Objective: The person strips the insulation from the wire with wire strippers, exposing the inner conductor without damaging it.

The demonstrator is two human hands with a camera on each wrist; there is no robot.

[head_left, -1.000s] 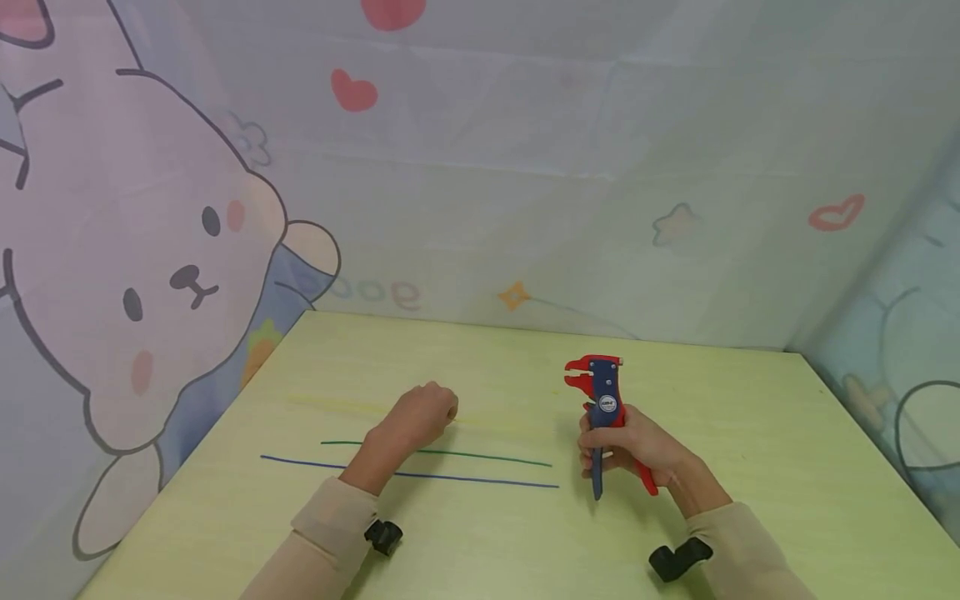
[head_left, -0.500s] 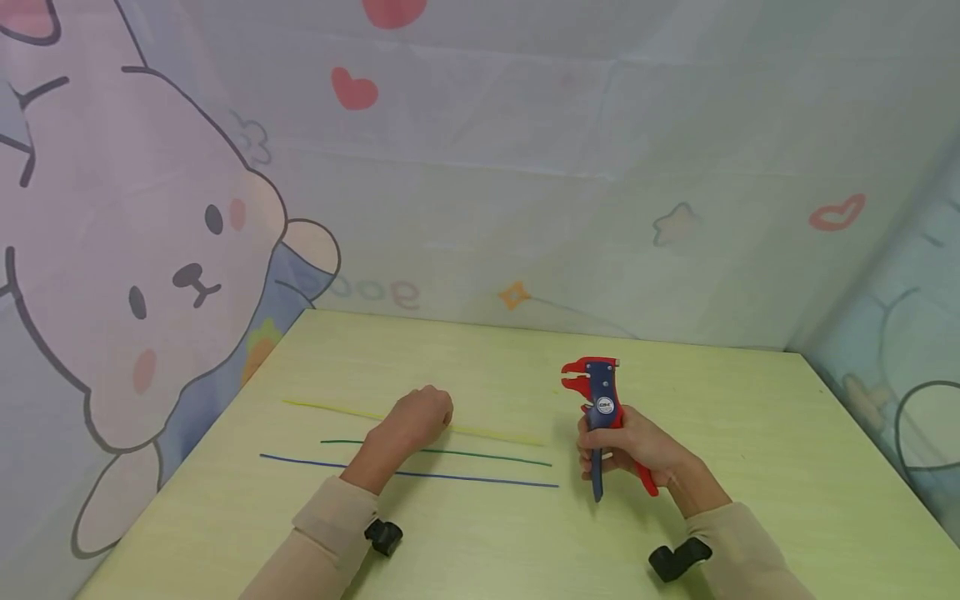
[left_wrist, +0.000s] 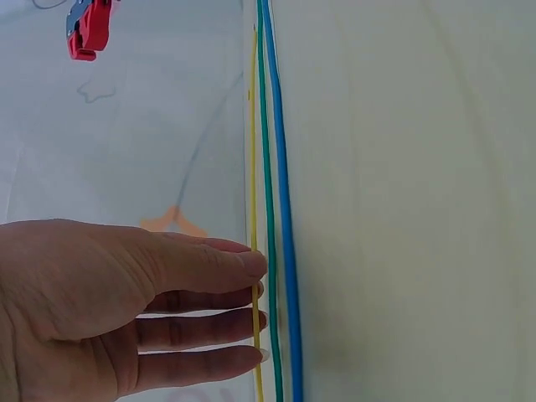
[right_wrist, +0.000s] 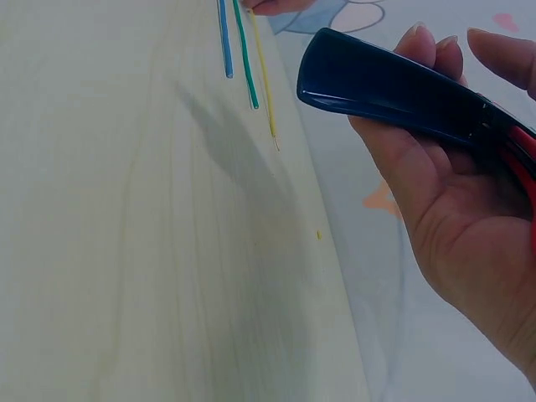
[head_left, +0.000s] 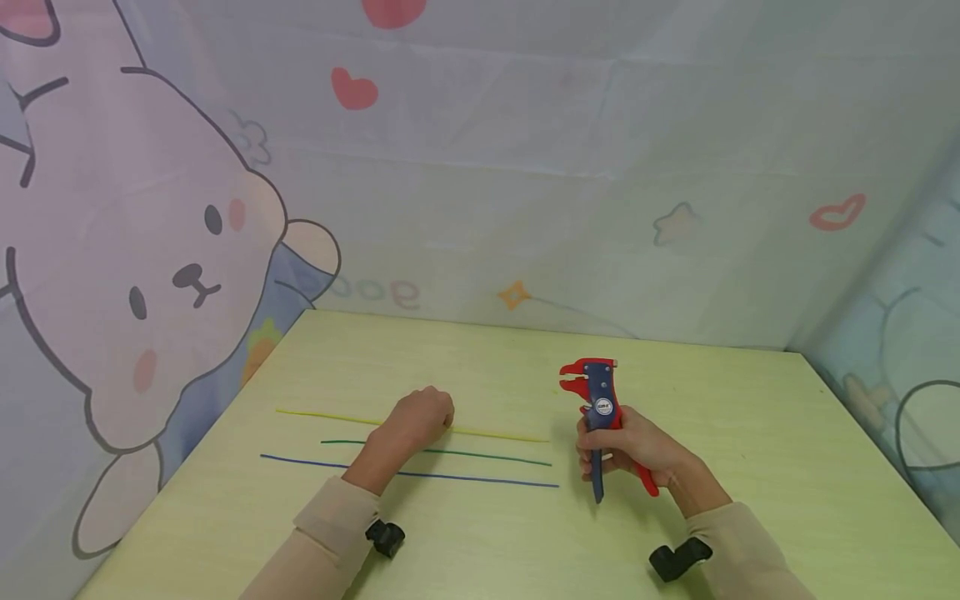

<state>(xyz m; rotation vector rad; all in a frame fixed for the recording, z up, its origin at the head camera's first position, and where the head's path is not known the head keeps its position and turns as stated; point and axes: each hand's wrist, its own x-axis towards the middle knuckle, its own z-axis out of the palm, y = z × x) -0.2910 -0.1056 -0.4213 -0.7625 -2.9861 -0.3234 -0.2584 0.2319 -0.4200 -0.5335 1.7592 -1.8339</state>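
Note:
My left hand [head_left: 414,422] pinches a thin yellow wire [head_left: 498,434] around its middle; in the left wrist view the thumb presses it against the fingers. At the wire's right end, the right wrist view shows a short bare tip. A green wire [head_left: 487,455] and a longer blue wire [head_left: 480,478] lie roughly parallel to it on the table, passing under my left wrist in the head view. My right hand [head_left: 641,444] grips the handles of a red and blue wire stripper [head_left: 599,385], held upright with its red jaws at the top, pointing left.
A small yellow scrap [right_wrist: 319,235] lies on the pale table [head_left: 750,467] near its back side. Behind the table hangs a printed cloth [head_left: 562,150] with hearts and a cartoon animal. Both wrists carry a black camera mount [head_left: 678,559].
The yellow wire, blurred a second ago, is now sharp; its left end has come down and slightly left, nearer the green wire. The stripper has shifted a little left; the hands stay nearly in place.

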